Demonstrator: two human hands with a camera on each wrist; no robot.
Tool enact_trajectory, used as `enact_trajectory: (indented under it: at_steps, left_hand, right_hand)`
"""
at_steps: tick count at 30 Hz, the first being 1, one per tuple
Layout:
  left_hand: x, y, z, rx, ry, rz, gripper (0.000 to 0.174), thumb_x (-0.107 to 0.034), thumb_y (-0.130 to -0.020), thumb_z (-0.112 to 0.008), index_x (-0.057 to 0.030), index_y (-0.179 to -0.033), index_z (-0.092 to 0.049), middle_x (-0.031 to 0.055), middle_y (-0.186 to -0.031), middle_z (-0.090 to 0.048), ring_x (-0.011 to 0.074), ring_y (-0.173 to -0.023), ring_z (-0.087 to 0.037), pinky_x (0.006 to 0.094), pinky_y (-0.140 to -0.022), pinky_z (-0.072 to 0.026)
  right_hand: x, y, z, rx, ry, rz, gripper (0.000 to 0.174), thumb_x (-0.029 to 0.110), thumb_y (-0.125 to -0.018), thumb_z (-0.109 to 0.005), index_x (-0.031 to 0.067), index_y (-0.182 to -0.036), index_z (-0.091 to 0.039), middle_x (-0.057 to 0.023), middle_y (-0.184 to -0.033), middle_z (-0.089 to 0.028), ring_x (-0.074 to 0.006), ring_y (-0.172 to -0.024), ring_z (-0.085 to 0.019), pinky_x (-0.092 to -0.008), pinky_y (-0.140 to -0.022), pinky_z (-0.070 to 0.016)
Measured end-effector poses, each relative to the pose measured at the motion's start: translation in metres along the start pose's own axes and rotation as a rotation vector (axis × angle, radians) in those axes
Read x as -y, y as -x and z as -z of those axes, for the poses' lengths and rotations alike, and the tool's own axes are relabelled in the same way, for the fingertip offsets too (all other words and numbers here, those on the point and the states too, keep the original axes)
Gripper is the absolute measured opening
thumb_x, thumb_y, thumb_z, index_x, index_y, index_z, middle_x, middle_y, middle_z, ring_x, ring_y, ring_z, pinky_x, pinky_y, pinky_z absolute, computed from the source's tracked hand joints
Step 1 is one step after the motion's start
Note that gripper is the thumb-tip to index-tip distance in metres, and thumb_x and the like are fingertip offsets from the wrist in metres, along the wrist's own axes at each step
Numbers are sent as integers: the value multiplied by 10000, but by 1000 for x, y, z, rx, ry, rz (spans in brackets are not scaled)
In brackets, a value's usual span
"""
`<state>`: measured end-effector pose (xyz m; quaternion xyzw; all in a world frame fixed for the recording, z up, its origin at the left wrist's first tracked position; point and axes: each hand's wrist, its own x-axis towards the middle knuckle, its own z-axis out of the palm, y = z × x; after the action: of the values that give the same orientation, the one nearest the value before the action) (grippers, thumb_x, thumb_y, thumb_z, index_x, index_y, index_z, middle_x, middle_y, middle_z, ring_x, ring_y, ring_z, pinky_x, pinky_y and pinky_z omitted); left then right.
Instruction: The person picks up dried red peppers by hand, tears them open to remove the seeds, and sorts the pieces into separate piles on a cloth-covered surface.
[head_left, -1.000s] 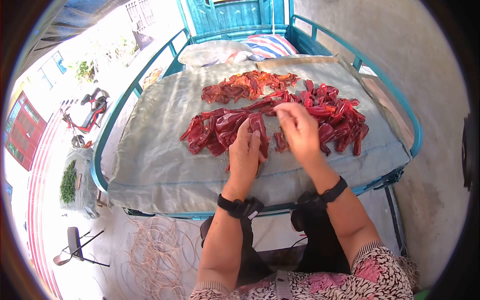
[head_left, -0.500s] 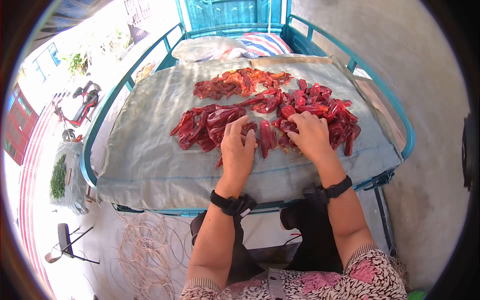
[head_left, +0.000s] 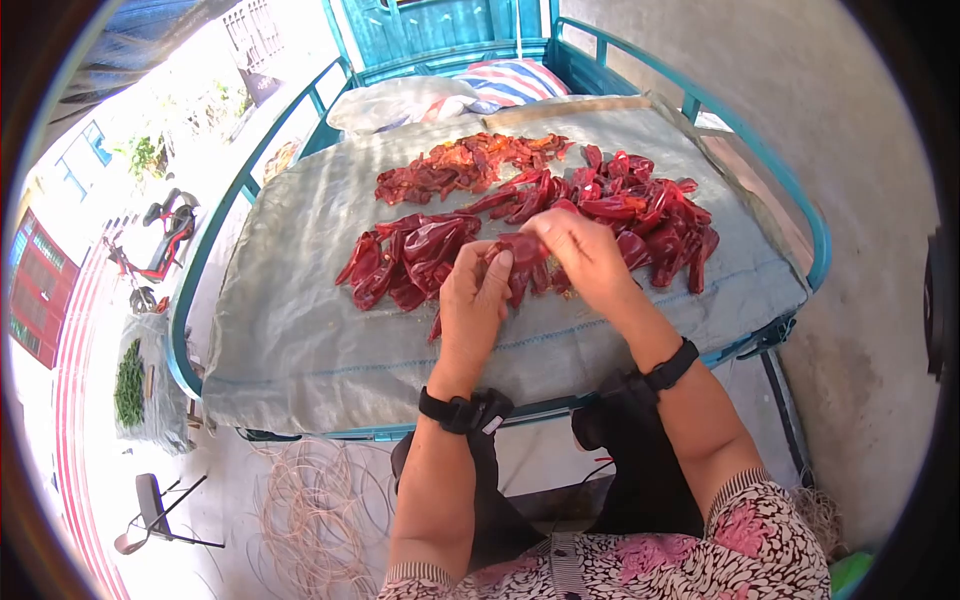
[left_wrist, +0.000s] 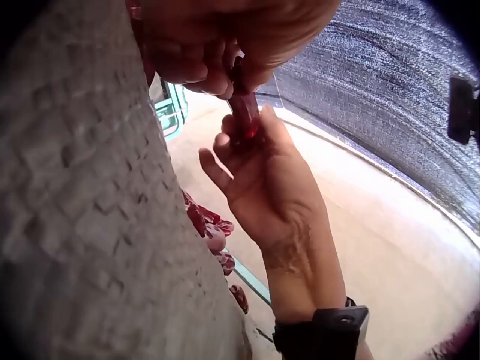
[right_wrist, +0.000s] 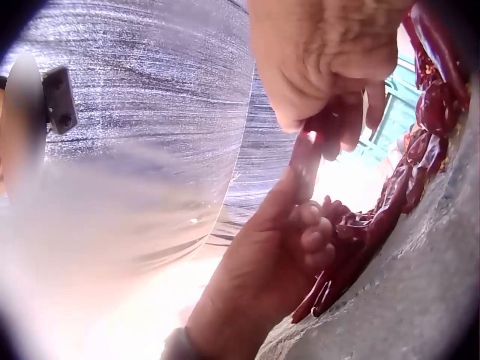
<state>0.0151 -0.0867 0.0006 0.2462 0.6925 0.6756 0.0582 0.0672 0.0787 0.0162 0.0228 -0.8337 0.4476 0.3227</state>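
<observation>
A dried red chili pepper (head_left: 526, 248) is stretched between my two hands, above the front of the cloth. My left hand (head_left: 473, 300) pinches one end with thumb and fingers. At the other end, my right hand (head_left: 590, 255) grips it between thumb and fingertips. The left wrist view shows the pepper (left_wrist: 246, 116) reaching from one hand's fingertips to the other's. Whole, glossy dark red peppers form a left pile (head_left: 410, 255) beside my left hand and a right pile (head_left: 665, 215) beyond my right hand. Flattened, torn-looking orange-red pieces (head_left: 465, 168) lie behind them.
A grey woven cloth (head_left: 300, 335) covers the bed of a blue-green cart with side rails (head_left: 770, 175). Stuffed sacks (head_left: 400, 105) sit at its back. Below left are a folding stool (head_left: 152, 505), tangled pale strands (head_left: 320, 510) and a motorbike (head_left: 170, 240) farther off.
The right hand reached to the right pile, then came back left to meet the left hand. A pepper is now held between both hands.
</observation>
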Motion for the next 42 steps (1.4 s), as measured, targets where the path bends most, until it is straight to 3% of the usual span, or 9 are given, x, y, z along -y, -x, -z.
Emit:
enact_trajectory:
  at_steps: [2, 3, 7, 11, 25, 28, 32, 39, 42]
  left_hand:
    - [3, -3, 3, -63, 51, -4, 301, -200, -1019, -605, -26, -1265, -587, -5, -710, -582, 35, -539, -486, 198, -470, -377]
    - [6, -7, 4, -109, 78, -15, 305, -191, -1017, -609, -22, -1269, -583, 2, -728, -592, 38, -548, -491, 200, -473, -378]
    - [0, -13, 2, -250, 223, -29, 355, -164, -1025, -582, 12, -1329, -525, 51, -837, -632, 42, -552, -515, 189, -456, -397]
    - [3, -14, 1, -256, 206, -46, 355, -202, -1029, -567, 34, -1293, -551, 56, -881, -653, 52, -584, -550, 195, -449, -411]
    - [-1, -14, 7, -66, 110, -12, 255, -234, -1026, -593, -9, -1121, -662, 1, -761, -621, 35, -553, -523, 193, -457, -395]
    - [4, -16, 4, -30, -55, -84, 256, -249, -1023, -604, -20, -1119, -665, -16, -739, -604, 27, -559, -508, 189, -460, -381]
    - [4, -16, 5, -32, -12, -78, 234, -237, -1020, -610, -32, -1117, -668, -23, -713, -590, 23, -561, -495, 187, -468, -378]
    - [3, -17, 3, -147, 15, -89, 346, -346, -1062, -518, -42, -1171, -643, -30, -698, -548, 22, -534, -451, 200, -443, -328]
    - [5, -20, 7, -209, 133, -62, 346, -345, -1063, -519, -40, -1164, -644, -36, -671, -509, 25, -511, -418, 204, -434, -317]
  right_hand:
    - [-15, -11, 6, -164, 380, 261, 168, 136, -922, -649, 55, -1063, -690, -70, -898, -703, -260, -877, -671, -405, -820, -494]
    - [-17, -10, 7, -136, 536, 185, 192, 122, -869, -671, 106, -1056, -713, -62, -1057, -693, -297, -1090, -612, -464, -973, -424]
    - [-45, -12, -4, -70, 816, 320, 206, 116, -825, -667, 146, -1018, -734, -91, -1275, -612, -343, -1306, -455, -532, -1090, -312]
    - [-67, -13, -17, 68, 984, 264, 204, 126, -840, -627, 156, -1004, -744, -76, -1210, -646, -332, -1290, -477, -549, -1091, -299]
    - [-15, -11, -22, 0, 214, 231, 166, 100, -890, -658, 51, -1037, -597, -132, -871, -678, -364, -843, -645, -449, -708, -506]
    - [-15, -5, -31, 35, 137, 368, 201, 92, -893, -652, 58, -1074, -571, -154, -876, -669, -372, -819, -644, -445, -710, -510]
    - [-2, 1, -28, 224, -115, 62, 243, 84, -892, -617, 61, -1128, -562, -161, -978, -678, -373, -887, -661, -433, -744, -528]
    - [-1, 1, -27, 93, 109, 277, 255, 149, -887, -644, 55, -1123, -630, -152, -1003, -706, -341, -905, -674, -424, -779, -526]
    - [-2, 0, -15, -6, 132, 90, 252, 162, -857, -672, 64, -1088, -650, -133, -978, -706, -346, -894, -664, -447, -779, -518]
